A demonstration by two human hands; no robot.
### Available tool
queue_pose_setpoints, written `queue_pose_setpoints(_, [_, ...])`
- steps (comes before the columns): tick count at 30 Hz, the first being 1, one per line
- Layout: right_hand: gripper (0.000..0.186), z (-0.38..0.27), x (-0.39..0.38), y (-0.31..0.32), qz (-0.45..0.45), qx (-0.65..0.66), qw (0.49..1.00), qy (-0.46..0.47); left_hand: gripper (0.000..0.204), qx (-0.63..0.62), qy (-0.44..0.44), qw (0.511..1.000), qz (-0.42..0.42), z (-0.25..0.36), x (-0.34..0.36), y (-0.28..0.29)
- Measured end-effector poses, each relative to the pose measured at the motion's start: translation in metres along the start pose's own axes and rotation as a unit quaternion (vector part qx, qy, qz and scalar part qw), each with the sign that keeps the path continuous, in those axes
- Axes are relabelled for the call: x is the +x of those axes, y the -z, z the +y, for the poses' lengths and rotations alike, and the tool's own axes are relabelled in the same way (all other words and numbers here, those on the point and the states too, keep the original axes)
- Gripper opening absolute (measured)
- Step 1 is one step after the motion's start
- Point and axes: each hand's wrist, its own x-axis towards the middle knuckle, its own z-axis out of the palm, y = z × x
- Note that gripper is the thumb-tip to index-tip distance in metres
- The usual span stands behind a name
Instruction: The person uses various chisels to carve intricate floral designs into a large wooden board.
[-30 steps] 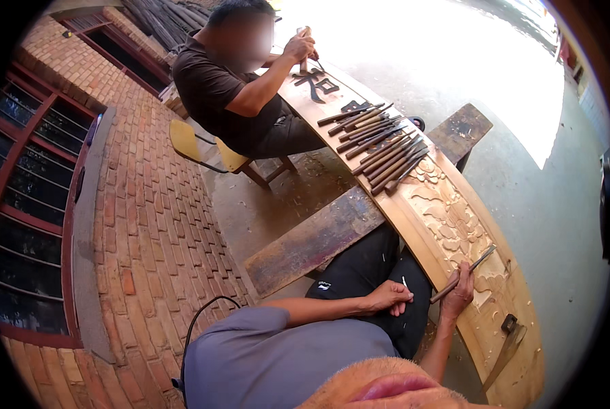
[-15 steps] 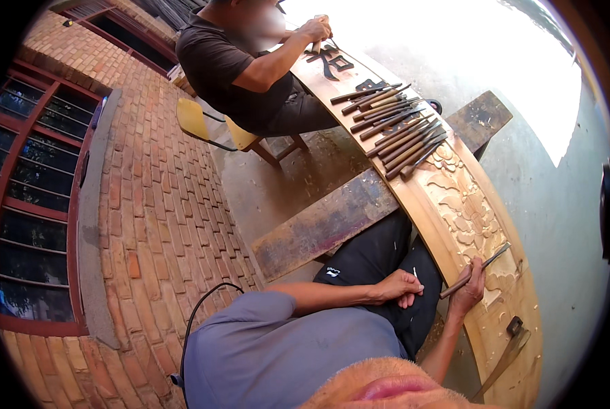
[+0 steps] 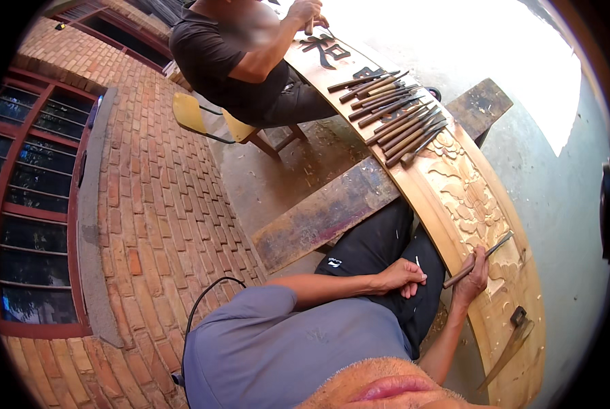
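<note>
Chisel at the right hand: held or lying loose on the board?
Held. The right hand closes around the chisel, its blade sticking out over the carved board; whether it touches, I cannot tell.

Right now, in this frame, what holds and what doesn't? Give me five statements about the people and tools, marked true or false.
1. The right hand holds a chisel. True.
2. Several long-handled tools lie on the carved board. True.
3. The left hand lies flat on the carved board. False: it is curled, above the dark trousers.
4. The co-worker is standing. False: the co-worker sits at the carved board.
5. The chisel's blade tip points away from the grey shirt. True.
</note>
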Motion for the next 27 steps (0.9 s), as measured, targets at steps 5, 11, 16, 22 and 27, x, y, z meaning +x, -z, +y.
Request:
queue_pose_setpoints(5, [0.027,-0.008,0.002,0.004,-0.028,-0.009,0.999,-0.024,0.027,0.002,-0.003,1.000,-0.006,0.000,0.000,0.002])
queue_pose_setpoints(11, [0.027,-0.009,0.000,0.003,-0.026,-0.015,0.999,-0.028,0.027,0.006,-0.002,1.000,-0.009,0.002,-0.001,0.001])
queue_pose_setpoints(16, [0.024,-0.004,0.000,0.003,-0.027,-0.008,1.000,-0.012,0.027,0.002,0.010,1.000,-0.001,0.003,-0.005,-0.001])
queue_pose_setpoints(22, [0.023,-0.007,0.005,0.006,-0.019,-0.021,1.000,-0.010,0.026,-0.008,0.003,1.000,-0.004,0.006,-0.001,-0.002])
queue_pose_setpoints(27, [0.023,-0.009,0.004,0.001,-0.027,-0.001,0.999,-0.022,0.026,-0.012,0.009,1.000,-0.001,0.006,-0.001,0.001])
